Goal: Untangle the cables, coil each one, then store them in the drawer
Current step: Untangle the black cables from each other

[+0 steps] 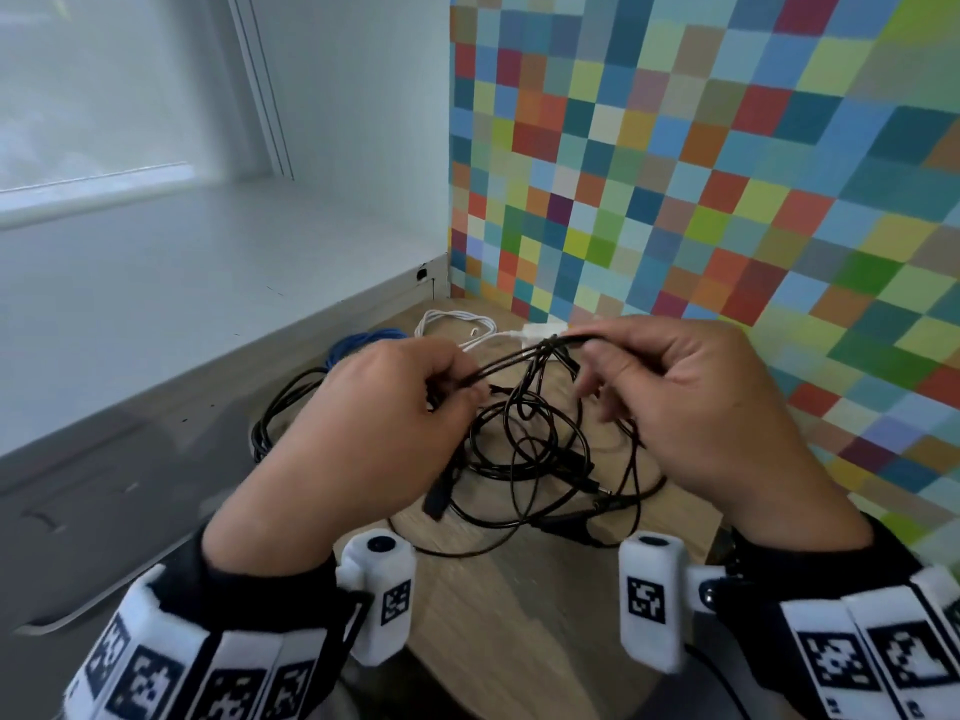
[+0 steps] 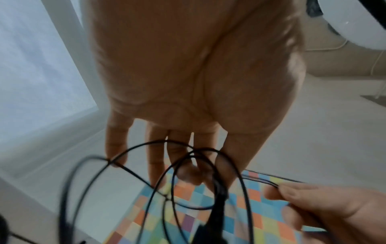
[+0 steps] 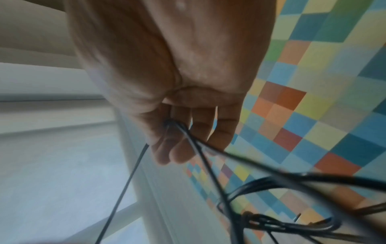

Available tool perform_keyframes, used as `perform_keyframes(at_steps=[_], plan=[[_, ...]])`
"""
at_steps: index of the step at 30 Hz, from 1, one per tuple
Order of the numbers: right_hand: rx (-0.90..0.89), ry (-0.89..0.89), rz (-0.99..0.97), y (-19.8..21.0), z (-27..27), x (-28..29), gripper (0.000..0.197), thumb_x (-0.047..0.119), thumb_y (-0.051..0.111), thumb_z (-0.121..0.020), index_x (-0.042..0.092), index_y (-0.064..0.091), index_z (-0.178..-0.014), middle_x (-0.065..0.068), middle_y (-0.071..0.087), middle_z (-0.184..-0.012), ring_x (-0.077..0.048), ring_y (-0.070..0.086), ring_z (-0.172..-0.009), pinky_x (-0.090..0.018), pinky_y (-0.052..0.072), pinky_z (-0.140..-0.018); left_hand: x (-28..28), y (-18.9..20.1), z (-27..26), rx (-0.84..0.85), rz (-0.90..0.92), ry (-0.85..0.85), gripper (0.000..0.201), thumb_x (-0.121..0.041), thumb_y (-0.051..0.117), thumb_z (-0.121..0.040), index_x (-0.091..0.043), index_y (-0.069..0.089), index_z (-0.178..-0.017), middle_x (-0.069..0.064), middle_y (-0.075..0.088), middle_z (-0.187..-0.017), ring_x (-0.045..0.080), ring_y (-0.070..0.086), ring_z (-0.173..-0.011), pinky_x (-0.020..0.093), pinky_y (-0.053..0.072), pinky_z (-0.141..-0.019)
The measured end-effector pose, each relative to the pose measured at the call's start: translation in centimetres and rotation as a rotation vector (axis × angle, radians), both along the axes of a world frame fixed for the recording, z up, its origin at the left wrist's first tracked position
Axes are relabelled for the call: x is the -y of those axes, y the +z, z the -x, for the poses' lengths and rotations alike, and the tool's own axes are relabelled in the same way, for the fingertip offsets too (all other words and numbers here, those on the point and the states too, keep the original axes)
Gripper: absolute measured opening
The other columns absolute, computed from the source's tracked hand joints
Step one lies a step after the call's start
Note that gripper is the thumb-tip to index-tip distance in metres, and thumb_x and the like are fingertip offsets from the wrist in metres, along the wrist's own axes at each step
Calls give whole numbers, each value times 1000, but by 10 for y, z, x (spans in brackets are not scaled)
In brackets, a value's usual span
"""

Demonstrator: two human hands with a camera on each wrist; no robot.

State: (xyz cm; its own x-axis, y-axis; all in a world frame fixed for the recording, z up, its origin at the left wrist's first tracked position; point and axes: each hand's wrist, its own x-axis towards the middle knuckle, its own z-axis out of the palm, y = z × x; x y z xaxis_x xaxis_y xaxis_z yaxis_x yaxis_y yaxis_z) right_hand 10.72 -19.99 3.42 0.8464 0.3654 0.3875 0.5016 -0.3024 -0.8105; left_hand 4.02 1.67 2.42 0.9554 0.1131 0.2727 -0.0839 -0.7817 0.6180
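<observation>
Hands lifted over round wood-grain table (image 1: 524, 615). Left hand (image 1: 363, 433) and right hand (image 1: 711, 407) each pinch thin glossy black cables (image 1: 524, 439), strands taut between them, loops sagging tableward. Blue cable (image 1: 358, 341) and white cable (image 1: 457, 324) lie at 12 o'clock, possibly already coiled. Checkered wall (image 1: 727, 174) close at 3 o'clock.

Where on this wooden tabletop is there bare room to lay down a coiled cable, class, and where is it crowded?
Bare wood shows on the wooden tabletop at the near edge, between the two wrists. The middle is crowded with the black cable tangle that the left hand and right hand pinch; the far corner holds the blue cable and white cable.
</observation>
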Motion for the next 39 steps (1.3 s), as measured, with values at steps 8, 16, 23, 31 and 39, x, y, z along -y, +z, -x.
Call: perform_keyframes(at_steps=[8, 16, 23, 31, 39], plan=[[-144, -160, -98, -11, -25, 17, 33, 5, 61, -102, 31, 80, -98, -8, 73, -79, -21, 63, -62, -51, 62, -70, -18, 3, -2, 37, 50, 146, 23, -29, 66, -96, -45, 63, -80, -24, 61, -98, 6, 57, -93, 30, 45, -82], [-68, -36, 359, -10, -9, 4, 65, 27, 71, -96, 54, 41, -148, 31, 56, -126, 10, 62, -107, -3, 38, -80, 6, 2, -2, 82, 144, 74, 13, -26, 63, -96, -39, 64, -91, -26, 69, -92, 15, 68, -79, 35, 55, -80], [53, 43, 275, -15, 3, -16, 45, 28, 75, -91, 53, 62, -125, 23, 67, -101, -14, 68, -78, -33, 54, -90, 13, -2, -1, 67, 127, -32, 18, -24, 61, -98, -41, 63, -93, -24, 67, -88, 9, 65, -76, 21, 47, -67], [-69, 133, -80, 4, 5, 0, 20, 43, 80, -72, 23, 79, -76, -2, 65, -54, -17, 57, -46, -36, 51, -51, 1, 3, 2, -6, 196, -79, 13, -28, 64, -96, -40, 67, -92, -13, 65, -78, 3, 53, -53, 17, 41, -55], [-173, -53, -545, 8, -17, 22, 20, 32, 65, -91, 15, 63, -81, 2, 45, -57, -14, 37, -45, -29, 41, -47, -15, 8, 9, -67, 281, -92, 21, -36, 75, -88, -18, 73, -77, -7, 45, -57, 8, 42, -53, 18, 36, -51]])
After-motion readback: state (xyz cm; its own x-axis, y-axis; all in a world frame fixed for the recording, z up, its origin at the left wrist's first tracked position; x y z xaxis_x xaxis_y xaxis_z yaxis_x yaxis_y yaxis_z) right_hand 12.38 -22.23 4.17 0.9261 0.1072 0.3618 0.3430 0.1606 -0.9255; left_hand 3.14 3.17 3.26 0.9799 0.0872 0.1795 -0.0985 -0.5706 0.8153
